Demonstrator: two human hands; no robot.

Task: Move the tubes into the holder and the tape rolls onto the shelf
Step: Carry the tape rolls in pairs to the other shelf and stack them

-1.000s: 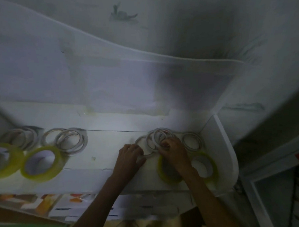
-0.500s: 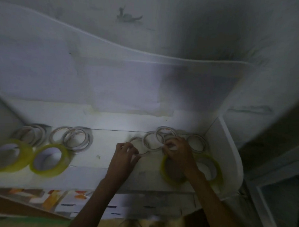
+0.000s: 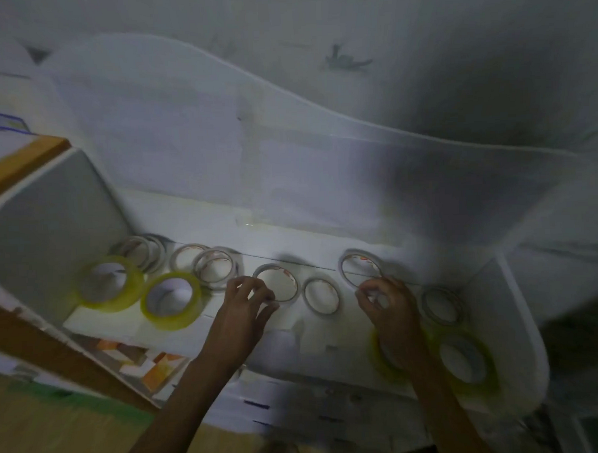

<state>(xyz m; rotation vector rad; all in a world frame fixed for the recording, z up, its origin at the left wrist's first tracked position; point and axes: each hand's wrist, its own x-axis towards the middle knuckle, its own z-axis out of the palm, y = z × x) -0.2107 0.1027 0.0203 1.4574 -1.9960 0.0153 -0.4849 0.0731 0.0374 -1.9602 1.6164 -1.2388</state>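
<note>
L hand (image 3: pixel 243 309) on white shelf (image 3: pixel 521 322), fingers curled, pinching near rim of thin white tape roll (image 3: pixel 276 283) lying flat. R hand (image 3: pixel 388 306) further right, fingertips curled onto lower edge of another thin white roll (image 3: pixel 360 268); grip blurred, looks pinched, roll tilted slightly up at back. Between the two hands, a third thin white roll (image 3: pixel 321 296), flat, untouched. Just right of R hand, thin greyish roll (image 3: pixel 441 305), flat, near shelf's right wall. Nearer front edge on right: yellow-green wide roll (image 3: pixel 462 358) flat, plus a second yellow-green one (image 3: pixel 378 358) mostly hidden under R wrist. Left part of shelf: pair of overlapping thin white rolls (image 3: pixel 217 269), a single thin roll behind them (image 3: pixel 186 260), more thin rolls stacked at back-left corner (image 3: pixel 144 248); count there unclear. In front of those, two wide yellow-green rolls side by side, (image 3: pixel 110 284) and (image 3: pixel 170 300), both flat, just apart. Below shelf, orange-and-white cartons (image 3: pixel 153 364) on lower level. No tubes or holder seen. Dim light, some blur.
</note>
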